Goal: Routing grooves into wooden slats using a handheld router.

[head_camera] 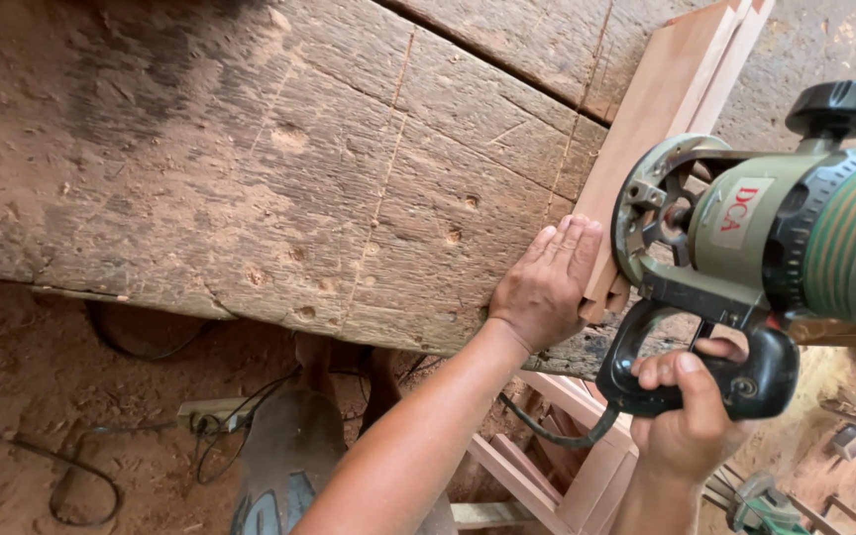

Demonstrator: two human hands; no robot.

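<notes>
Two hands busy: your right hand [691, 421] keeps a closed grip on the black handle of the green router [775, 243]; your left hand [545, 282] lies flat, gripping nothing, against the reddish boards [661, 119] on edge on the scarred worktop [250, 159]. Risk: fingers [572, 243] sit just beside the router's base; a kick could reach them. Boards look smooth, stacked, leaning.

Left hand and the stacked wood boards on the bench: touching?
Touching. The head view shows the left hand pressed flat on the near end of the wood boards, fingers lying on the top face, no gap visible.
</notes>
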